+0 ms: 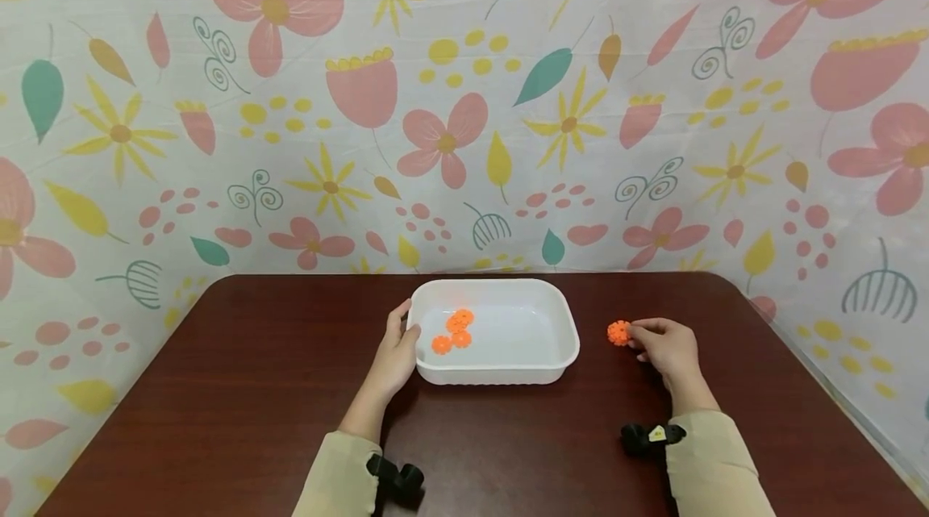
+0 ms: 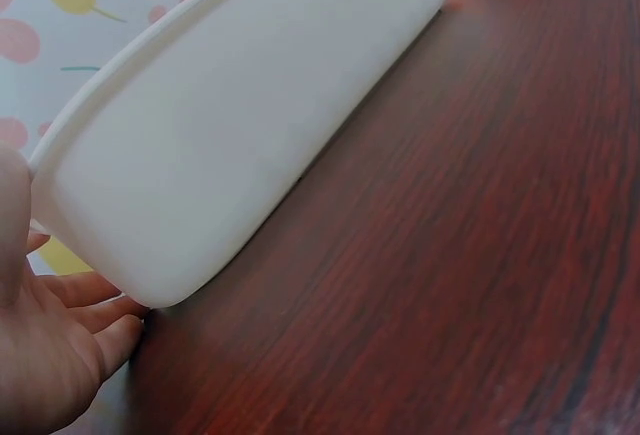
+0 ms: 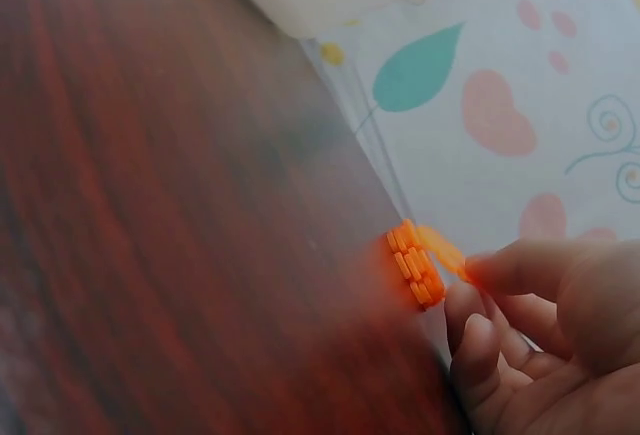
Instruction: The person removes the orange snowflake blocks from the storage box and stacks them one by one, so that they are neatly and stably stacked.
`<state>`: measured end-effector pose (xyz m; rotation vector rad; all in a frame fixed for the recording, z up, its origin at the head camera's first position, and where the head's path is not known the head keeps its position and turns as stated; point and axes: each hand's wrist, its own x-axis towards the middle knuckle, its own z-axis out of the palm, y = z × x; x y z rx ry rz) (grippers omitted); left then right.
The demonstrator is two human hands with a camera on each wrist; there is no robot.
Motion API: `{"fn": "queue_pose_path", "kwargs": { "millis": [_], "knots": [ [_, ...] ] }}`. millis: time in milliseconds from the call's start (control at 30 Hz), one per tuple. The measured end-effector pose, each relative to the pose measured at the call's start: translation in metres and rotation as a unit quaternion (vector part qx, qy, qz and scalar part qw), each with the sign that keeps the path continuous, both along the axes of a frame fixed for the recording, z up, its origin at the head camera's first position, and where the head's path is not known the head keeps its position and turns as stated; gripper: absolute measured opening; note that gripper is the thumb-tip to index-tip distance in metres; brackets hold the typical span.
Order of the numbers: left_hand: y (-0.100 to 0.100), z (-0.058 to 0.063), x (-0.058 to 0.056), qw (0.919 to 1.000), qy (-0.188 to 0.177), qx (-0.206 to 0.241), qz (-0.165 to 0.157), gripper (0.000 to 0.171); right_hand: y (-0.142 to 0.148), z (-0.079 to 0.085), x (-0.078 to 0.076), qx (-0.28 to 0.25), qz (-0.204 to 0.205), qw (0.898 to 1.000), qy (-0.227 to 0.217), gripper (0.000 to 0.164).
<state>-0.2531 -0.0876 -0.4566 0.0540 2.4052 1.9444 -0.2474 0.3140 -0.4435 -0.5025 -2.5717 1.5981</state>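
Note:
A white plastic basin (image 1: 501, 375) stands toward the back of the dark table. My left hand (image 1: 395, 352) grips its left end, thumb at the rim and fingers along the outside wall. Several orange notched discs (image 1: 441, 344) lie inside, bunched at the left. Right of the basin is a small stack of orange notched discs (image 3: 412, 267), seen edge-on in the right wrist view. My right hand (image 1: 666, 349) pinches one orange disc (image 3: 445, 252) between thumb and fingertips, and this disc slants against the top of the stack.
The dark wooden table (image 1: 508, 452) has its back edge close behind the basin. A white cloth (image 1: 450, 202) with printed flowers and leaves hangs behind it. Black wrist cameras are strapped at both beige sleeves (image 1: 714, 460).

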Motion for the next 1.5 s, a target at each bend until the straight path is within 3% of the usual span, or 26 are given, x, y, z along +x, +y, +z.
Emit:
{"fn": "queue_pose_path", "kwargs": {
  "millis": [533,767,1167,1500],
  "knots": [
    [0.004,0.010,-0.004,1.0000,0.006,-0.001,0.000,0.052,0.003,0.016,-0.003,0.033,-0.008,0.999,0.009,0.039],
    [0.003,0.008,-0.003,1.0000,0.002,-0.002,-0.001,0.052,-0.001,0.018,0.000,-0.002,0.003,0.999,0.047,0.048],
    [-0.001,-0.003,0.002,1.0000,-0.007,-0.003,0.005,0.051,-0.016,0.021,0.001,-0.037,0.027,0.997,0.056,0.054],
    [0.000,-0.001,0.003,1.0000,0.002,-0.004,0.004,0.051,-0.024,0.033,-0.003,-0.095,0.062,0.990,0.078,0.052]
  ]
}}
